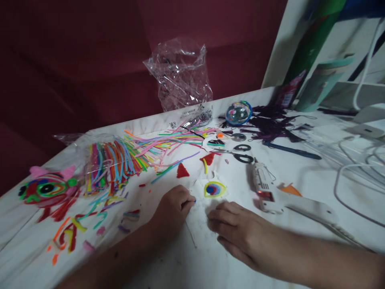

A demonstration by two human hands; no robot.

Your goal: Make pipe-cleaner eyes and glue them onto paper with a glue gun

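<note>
My left hand [174, 209] rests on the white table [300, 176] with its fingers curled in a pinch around a small blue piece, too small to name. My right hand [237, 230] lies flat on the table beside it, fingers stretched toward the left hand, holding nothing. Just beyond both hands sits a small coiled pipe-cleaner piece [214, 189] with yellow, blue and red rings. A red fuzzy triangle [182, 171] lies farther back.
A white glue gun [264, 185] lies right of the hands, with scissors [240, 153] behind it. A pile of coloured pipe cleaners [120, 162] spreads at left, beside a finished pipe-cleaner figure [48, 189]. A clear plastic bag [180, 74], a clear ball [238, 112] and white cables [357, 168] lie beyond.
</note>
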